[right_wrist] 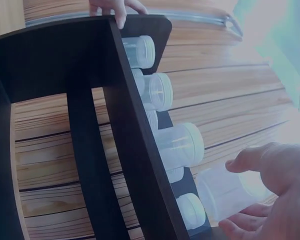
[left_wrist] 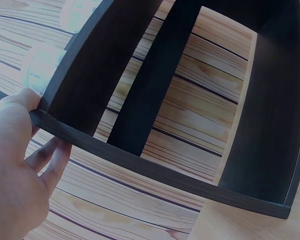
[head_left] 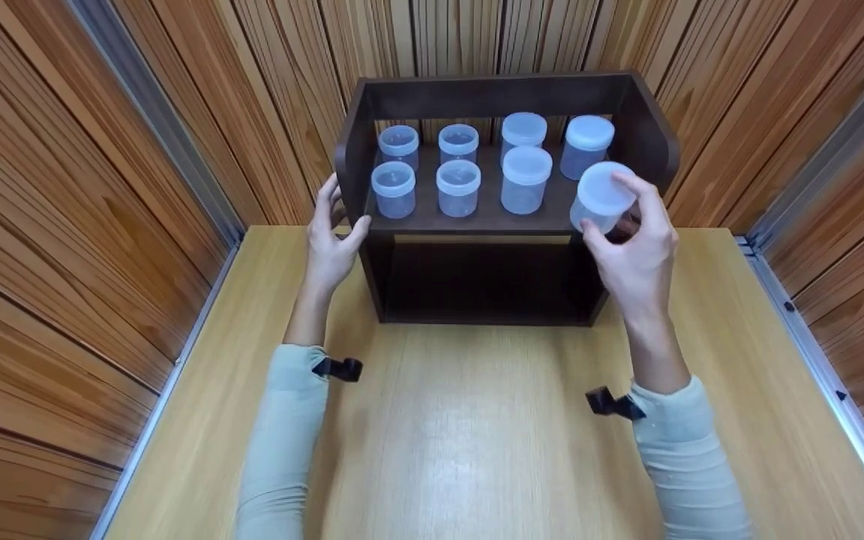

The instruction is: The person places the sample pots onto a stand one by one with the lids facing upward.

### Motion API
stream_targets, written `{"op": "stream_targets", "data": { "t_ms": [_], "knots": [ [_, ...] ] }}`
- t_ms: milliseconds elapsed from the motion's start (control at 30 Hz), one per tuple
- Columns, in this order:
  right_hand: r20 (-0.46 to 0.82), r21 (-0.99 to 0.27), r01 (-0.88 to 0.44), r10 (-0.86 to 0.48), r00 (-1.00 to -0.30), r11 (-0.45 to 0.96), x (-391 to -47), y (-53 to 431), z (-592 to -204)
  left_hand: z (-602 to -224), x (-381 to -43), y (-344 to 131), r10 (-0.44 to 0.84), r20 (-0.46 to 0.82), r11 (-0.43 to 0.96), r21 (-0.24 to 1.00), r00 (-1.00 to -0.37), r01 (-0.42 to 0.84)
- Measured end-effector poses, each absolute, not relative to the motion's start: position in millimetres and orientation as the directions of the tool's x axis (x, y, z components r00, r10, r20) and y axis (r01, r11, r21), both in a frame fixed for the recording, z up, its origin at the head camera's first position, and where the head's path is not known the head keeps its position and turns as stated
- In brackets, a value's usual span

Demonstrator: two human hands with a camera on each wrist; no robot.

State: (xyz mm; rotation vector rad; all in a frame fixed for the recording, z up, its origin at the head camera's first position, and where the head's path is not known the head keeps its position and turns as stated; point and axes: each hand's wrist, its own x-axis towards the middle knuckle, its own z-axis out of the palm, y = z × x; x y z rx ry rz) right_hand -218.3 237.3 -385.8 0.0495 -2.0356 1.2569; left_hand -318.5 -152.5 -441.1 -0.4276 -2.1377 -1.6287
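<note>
A dark brown two-tier shelf (head_left: 488,225) stands on the table, with several translucent plastic jars on its upper tier. My left hand (head_left: 331,251) grips the shelf's left side panel, thumb at the front edge and fingers behind, as the left wrist view also shows. At the upper tier's front right corner, my right hand (head_left: 643,259) holds a white-lidded jar (head_left: 601,196) between thumb and fingers. That jar (right_wrist: 225,192) is tilted and sits off the shelf board in the right wrist view. Nearest to it are a taller lidded jar (head_left: 525,184) and a back-row lidded jar (head_left: 586,150).
Smaller jars (head_left: 458,191) stand in two rows on the upper tier's left half. Below is the open lower compartment (head_left: 484,281). Wood-patterned walls (head_left: 102,187) with metal rails (head_left: 822,352) enclose the light wooden table (head_left: 447,420).
</note>
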Motion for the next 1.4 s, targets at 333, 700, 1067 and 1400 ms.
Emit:
{"op": "stream_targets", "data": {
  "t_ms": [333, 700, 1067, 1400],
  "knots": [
    [0.597, -0.749, -0.322, 0.381, -0.706, 0.579, -251.9, 233.4, -375.4, -441.8, -319.4, -152.0, -0.011, 0.497, 0.256, 0.84, -0.868, 0.478],
    [0.597, -0.729, -0.278, 0.382, -0.705, 0.626, -276.9, 234.7, -379.7, -441.2, -318.9, -151.7, -0.006, 0.501, 0.266, 0.835, -0.865, 0.482],
    [0.55, -0.729, -0.193, 0.395, -0.736, 0.656, -282.9, 233.5, -394.6, -442.3, -318.0, -152.7, -0.011, 0.478, 0.284, 0.844, -0.878, 0.455],
    [0.587, -0.714, -0.209, 0.41, -0.698, 0.668, -285.0, 232.6, -403.0, -441.9, -320.0, -153.7, -0.011, 0.481, 0.279, 0.843, -0.877, 0.459]
  ]
}}
